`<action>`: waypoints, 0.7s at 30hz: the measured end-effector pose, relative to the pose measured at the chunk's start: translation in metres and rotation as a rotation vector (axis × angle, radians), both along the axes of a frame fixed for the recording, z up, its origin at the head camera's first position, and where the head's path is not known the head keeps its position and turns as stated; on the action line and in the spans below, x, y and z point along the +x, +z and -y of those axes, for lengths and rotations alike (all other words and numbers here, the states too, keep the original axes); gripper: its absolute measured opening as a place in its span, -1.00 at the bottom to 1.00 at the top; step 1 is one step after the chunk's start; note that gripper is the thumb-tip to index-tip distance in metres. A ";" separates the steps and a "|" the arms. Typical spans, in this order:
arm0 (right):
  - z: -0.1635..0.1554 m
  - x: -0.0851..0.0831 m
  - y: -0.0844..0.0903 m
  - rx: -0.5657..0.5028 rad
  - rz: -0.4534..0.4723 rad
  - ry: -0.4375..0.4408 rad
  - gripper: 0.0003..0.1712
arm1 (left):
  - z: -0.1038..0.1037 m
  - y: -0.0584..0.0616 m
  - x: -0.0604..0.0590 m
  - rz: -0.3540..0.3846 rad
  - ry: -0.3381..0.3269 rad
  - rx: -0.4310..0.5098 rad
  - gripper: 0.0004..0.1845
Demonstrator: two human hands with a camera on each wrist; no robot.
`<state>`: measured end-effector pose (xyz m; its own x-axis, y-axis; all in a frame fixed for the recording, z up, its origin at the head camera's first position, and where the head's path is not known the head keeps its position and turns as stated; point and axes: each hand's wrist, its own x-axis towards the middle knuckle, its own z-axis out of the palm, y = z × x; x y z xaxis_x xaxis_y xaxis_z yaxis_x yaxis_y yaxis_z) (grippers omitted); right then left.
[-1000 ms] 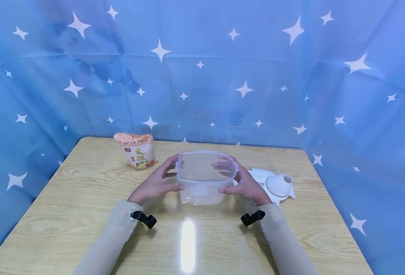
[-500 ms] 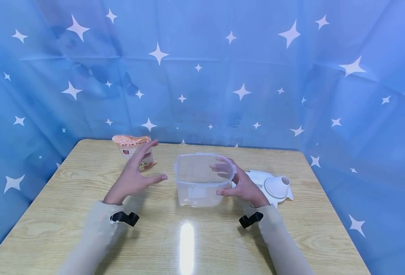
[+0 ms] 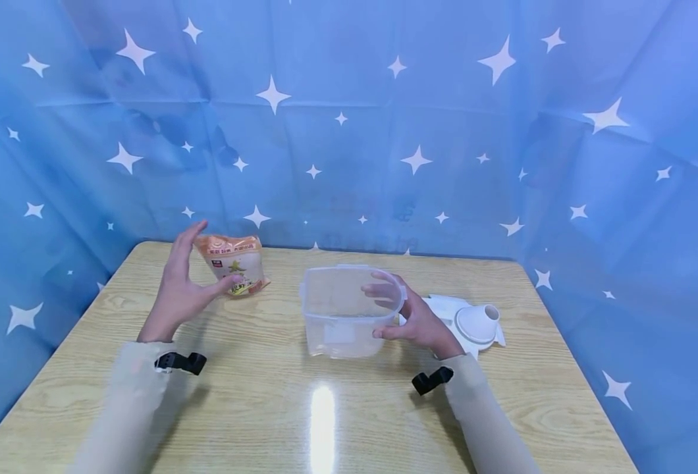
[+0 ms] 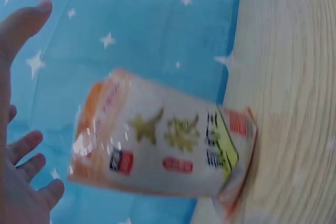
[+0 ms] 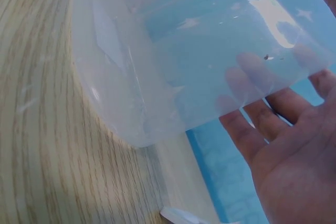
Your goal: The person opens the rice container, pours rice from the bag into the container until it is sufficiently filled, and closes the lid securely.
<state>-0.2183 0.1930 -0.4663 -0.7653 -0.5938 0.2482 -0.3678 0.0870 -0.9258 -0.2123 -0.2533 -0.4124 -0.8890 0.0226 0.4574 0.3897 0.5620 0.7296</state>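
A clear plastic container (image 3: 338, 336) without a lid stands upright mid-table. My right hand (image 3: 423, 322) holds its right side, thumb at the front and fingers behind, seen through the wall. In the right wrist view those fingers (image 5: 257, 121) curve behind the translucent wall. My left hand (image 3: 180, 289) is beside an orange-and-white printed food bag (image 3: 230, 260), fingers spread, its thumb overlapping the bag's lower front in the head view. The left wrist view has the bag (image 4: 163, 140) standing on the table, with a gap between it and the fingers.
Behind my right hand lies a white plastic piece (image 3: 473, 322) with a raised round spout. A blue curtain (image 3: 349, 131) with white stars hangs along the back and sides of the wooden table (image 3: 278, 421).
My left hand has let go of the container's left side and moved left to the bag, fingers spread. My right hand has stayed on the container, which has not moved.
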 end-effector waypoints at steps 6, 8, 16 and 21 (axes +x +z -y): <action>0.001 0.001 0.000 0.005 -0.001 -0.002 0.16 | 0.017 -0.013 -0.009 0.065 0.014 0.115 0.35; 0.000 0.000 0.000 0.006 -0.005 0.000 0.16 | 0.019 -0.019 -0.013 0.121 0.010 0.148 0.38; 0.000 -0.001 0.000 0.005 -0.005 0.006 0.16 | 0.030 -0.045 -0.024 0.316 -0.023 0.204 0.39; 0.000 -0.001 -0.001 0.004 -0.008 0.006 0.16 | 0.027 -0.056 -0.031 0.372 -0.066 0.239 0.33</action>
